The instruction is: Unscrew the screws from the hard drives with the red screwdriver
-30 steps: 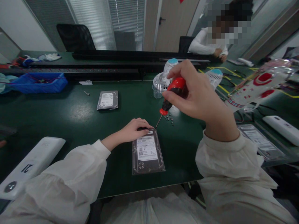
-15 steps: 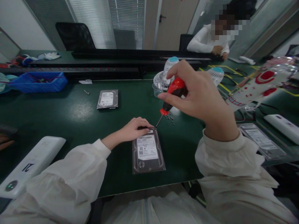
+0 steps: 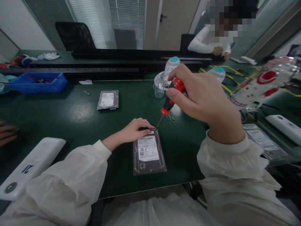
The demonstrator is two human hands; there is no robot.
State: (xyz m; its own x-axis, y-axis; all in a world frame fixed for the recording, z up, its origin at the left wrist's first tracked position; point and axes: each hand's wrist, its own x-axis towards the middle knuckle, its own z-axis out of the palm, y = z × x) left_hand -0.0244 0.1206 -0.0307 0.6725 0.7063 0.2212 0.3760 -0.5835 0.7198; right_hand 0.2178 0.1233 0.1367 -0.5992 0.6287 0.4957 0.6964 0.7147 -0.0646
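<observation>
A hard drive (image 3: 150, 157) with a white label lies flat near the table's front edge. My left hand (image 3: 137, 129) grips its far end, thumb on top and fingers along the far edge. In my right hand (image 3: 197, 91) is a red and black screwdriver (image 3: 168, 103), tilted, with its tip at the drive's far right corner. Whether the tip sits in a screw is too small to tell. Several small screws (image 3: 171, 119) lie scattered just beyond that corner.
Another hard drive (image 3: 108, 99) lies farther back. A clear cup (image 3: 159, 91) and white fans (image 3: 172, 64) stand behind my right hand. At left are a blue bin (image 3: 39, 83), a white device (image 3: 35, 166) and another person's hand (image 3: 7, 133). A tall decorated bottle (image 3: 256, 83) stands right.
My right hand has turned on the screwdriver handle and shifted slightly right and down, the tip staying at the same corner. The left hand and drive have not moved.
</observation>
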